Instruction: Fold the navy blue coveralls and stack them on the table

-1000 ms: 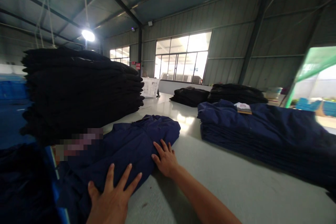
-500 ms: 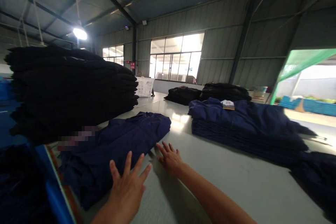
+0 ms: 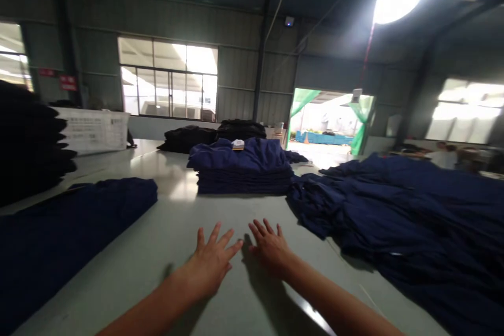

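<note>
My left hand [image 3: 214, 257] hovers over or rests on the pale table [image 3: 173, 239], fingers spread, holding nothing. Close to its right, my right hand [image 3: 271, 248] also has its fingers apart and holds nothing. Beyond both hands stands a stack of folded navy garments [image 3: 244, 181] with a small white and tan tag [image 3: 238, 145] on top. A folded navy garment [image 3: 82, 226] lies to the left of my left hand. On the right, a loose, crumpled heap of navy garments [image 3: 394, 210] spreads along the table.
A tall black stack [image 3: 31, 142] stands at the far left beside a white plastic basket [image 3: 92, 130]. Black folded piles [image 3: 189, 139] sit behind the navy stack. A person [image 3: 444, 155] is in the right background.
The view has swung to the right, bringing the navy heap into sight. Both hands are now over the table in front of the navy stack, away from the left garment.
</note>
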The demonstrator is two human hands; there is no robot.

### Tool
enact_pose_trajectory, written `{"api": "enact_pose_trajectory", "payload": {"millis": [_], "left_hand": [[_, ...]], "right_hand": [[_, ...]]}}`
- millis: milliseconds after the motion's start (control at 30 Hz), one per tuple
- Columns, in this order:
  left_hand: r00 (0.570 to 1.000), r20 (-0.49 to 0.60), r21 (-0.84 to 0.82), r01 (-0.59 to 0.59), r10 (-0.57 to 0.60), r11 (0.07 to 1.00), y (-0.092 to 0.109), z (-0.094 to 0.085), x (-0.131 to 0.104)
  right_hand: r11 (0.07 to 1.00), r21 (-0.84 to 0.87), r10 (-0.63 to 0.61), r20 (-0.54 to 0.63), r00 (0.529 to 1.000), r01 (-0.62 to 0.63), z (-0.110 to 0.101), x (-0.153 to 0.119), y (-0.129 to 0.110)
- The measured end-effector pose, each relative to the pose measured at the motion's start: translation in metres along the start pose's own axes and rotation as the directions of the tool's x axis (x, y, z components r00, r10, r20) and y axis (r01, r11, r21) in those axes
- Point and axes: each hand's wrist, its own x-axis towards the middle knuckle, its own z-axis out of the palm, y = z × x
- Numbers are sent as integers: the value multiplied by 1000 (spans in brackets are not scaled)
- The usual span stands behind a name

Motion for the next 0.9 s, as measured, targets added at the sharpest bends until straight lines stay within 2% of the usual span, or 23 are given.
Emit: {"api": "enact_pose_trajectory", "payload": {"millis": [100, 233, 367, 500, 567, 667, 733, 800, 900], "left_hand": [[991, -25, -18, -131, 130, 991, 35, 5, 42], [965, -73, -61, -255, 250, 965, 79, 18, 98], [957, -107, -116, -281, 269, 953, 120, 26, 157], [947, -193, -201, -293, 256, 935, 156, 32, 217], [948, -205, -255, -293, 244, 922, 171, 37, 242], [973, -137, -336, -221, 184, 916, 187, 43, 264], [982, -129, -346, -177, 140, 922, 192, 47, 270], [980, -177, -320, -144, 90, 936, 194, 48, 271], [978, -207, -304, -93, 29, 948, 192, 47, 269]], "right_hand": [[993, -27, 118, -34, 992, -119, 1, -19, 55], [980, -81, 169, -119, 978, -179, 5, -29, 128], [963, -143, 191, -225, 955, -227, -8, -26, 192], [927, -142, 301, -275, 913, -348, -27, -21, 242], [906, -112, 371, -249, 894, -407, -25, -19, 260], [895, -66, 416, -229, 880, -441, -10, -20, 277], [904, -54, 388, -311, 868, -423, 2, -22, 281], [908, -37, 368, -409, 835, -418, 8, -25, 280], [891, 2, 407, -447, 796, -454, 3, -29, 277]]}}
